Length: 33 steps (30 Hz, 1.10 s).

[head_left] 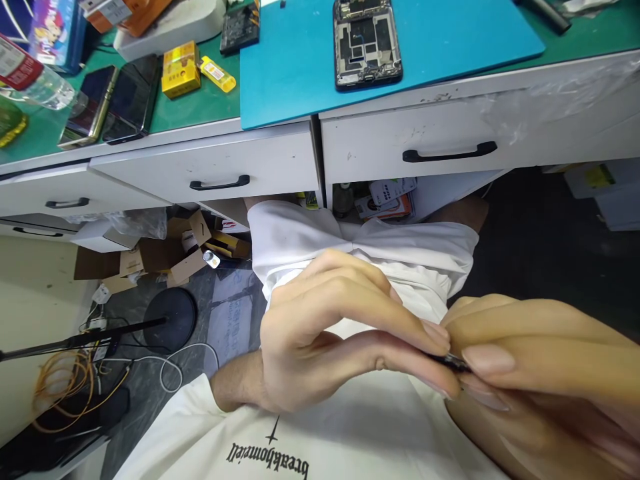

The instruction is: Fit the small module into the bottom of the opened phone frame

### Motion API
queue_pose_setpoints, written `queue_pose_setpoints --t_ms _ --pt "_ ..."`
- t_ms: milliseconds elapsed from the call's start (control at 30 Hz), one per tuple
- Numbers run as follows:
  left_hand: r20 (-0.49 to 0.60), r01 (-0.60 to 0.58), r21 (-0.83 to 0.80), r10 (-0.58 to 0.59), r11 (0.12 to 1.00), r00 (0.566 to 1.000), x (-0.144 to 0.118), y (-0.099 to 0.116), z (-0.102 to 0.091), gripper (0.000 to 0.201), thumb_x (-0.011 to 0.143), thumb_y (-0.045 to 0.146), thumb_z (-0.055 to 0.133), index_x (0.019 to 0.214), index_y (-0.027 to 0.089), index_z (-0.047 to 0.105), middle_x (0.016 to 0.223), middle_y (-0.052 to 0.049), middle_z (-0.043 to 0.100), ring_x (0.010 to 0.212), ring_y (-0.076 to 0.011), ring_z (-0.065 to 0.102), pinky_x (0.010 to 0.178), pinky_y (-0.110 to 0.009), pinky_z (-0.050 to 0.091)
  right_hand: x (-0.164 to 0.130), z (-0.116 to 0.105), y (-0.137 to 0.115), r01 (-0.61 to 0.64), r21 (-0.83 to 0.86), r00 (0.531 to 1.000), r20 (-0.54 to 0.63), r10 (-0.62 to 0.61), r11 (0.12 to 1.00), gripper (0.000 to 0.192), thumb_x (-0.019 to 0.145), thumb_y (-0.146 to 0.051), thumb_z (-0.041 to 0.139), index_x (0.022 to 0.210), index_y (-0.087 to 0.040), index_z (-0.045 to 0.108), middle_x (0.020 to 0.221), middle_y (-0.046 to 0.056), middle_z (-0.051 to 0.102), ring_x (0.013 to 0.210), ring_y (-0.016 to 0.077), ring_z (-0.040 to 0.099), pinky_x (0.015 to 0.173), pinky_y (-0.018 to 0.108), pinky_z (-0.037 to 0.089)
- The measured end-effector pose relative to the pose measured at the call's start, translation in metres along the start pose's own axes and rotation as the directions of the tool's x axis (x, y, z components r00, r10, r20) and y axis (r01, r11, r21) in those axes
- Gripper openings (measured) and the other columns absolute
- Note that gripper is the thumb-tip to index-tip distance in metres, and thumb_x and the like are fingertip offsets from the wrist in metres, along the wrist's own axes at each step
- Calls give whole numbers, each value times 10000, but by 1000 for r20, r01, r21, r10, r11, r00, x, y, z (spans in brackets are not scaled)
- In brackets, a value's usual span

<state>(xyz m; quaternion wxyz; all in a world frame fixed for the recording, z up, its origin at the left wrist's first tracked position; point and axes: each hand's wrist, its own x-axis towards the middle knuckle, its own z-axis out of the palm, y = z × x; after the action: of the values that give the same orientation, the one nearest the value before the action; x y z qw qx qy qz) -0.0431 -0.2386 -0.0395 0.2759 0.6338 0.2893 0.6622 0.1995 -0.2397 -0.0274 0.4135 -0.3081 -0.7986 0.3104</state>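
Close to my chest, my left hand (325, 333) pinches a small, thin black part (453, 362) between thumb and fingertips. From the other side my right hand (540, 367) grips the same part, its thumb and fingers pressed together. Only a sliver of it shows between the fingertips, so its kind is hidden. On the desk ahead, beyond my knees, an opened phone (367, 43) lies with its inner frame and boards exposed. It rests on a blue mat (295, 80), apart from both hands.
Left of the mat lie a yellow box (181, 70), a yellow tube-like item (218, 74), two dark phones (131, 100) and a plastic bottle (37, 73). Drawers (210, 160) front the desk. Cartons (155, 257), cables (65, 383) and a round black base (171, 318) occupy the floor at left.
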Motion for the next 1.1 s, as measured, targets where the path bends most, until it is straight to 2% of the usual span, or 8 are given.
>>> queue_pose_setpoints --t_ms 100,267,367,467,600,900,1033,1100 --pt "85 198 66 -203 978 975 1 12 0 193 1249 389 873 1195 204 881 1092 42 1015 861 -74 925 967 -269 778 -4 -4 1 11 7 999 33 -11 1000 152 1394 -334 675 1487 -342 795 1253 28 925 941 187 916 915 339 830" --pt "-96 127 -58 -132 990 987 2 4 9 336 1222 487 944 1061 200 876 963 76 981 804 -39 911 880 -123 743 2 -6 0 15 -48 1000 23 -14 999 103 1383 -442 762 1352 -348 792 1131 -21 886 837 131 866 839 206 783" --pt "-39 90 -146 -97 985 995 3 -7 10 312 1142 407 1052 1077 150 887 983 13 977 852 -85 930 902 -108 787 1 -2 1 -46 -9 999 10 46 999 81 1359 -452 796 1346 -375 817 891 -33 761 818 196 859 858 321 819" --pt "-14 82 -198 -87 977 996 4 -7 7 280 1113 341 1084 1109 146 884 998 6 969 876 -109 950 917 -114 805 -11 0 8 -100 30 994 -41 101 995 224 1160 -503 1042 1269 -411 870 785 -18 679 737 286 806 627 416 742" --pt "-21 167 -148 -172 975 985 3 4 7 173 1163 303 1031 1122 201 897 1004 35 965 891 -138 968 898 -182 824 -35 2 23 -143 66 979 -134 151 987 443 895 -591 1211 1159 -421 899 844 33 717 742 330 769 508 429 632" --pt "-26 125 -34 -126 992 992 -1 2 6 258 1257 436 940 1111 228 902 1082 60 1019 820 -144 958 824 -241 818 -74 4 46 -178 103 959 -204 196 979 480 852 -675 1200 1098 -419 878 852 51 697 783 346 764 531 440 640" --pt "113 284 132 -299 950 948 -3 17 -8 92 1187 373 982 1232 301 948 1190 96 1023 946 -163 978 996 -327 830 -81 4 50 -175 104 959 -207 193 979 481 851 -679 1199 1098 -421 877 854 52 697 786 348 766 533 442 643" --pt "152 300 189 -330 935 932 -3 24 -14 189 1107 317 1029 1283 312 960 1196 71 1019 970 -179 973 1049 -350 821 -82 4 52 -171 103 960 -207 189 980 481 851 -681 1198 1098 -422 877 854 53 697 787 348 767 534 443 645"
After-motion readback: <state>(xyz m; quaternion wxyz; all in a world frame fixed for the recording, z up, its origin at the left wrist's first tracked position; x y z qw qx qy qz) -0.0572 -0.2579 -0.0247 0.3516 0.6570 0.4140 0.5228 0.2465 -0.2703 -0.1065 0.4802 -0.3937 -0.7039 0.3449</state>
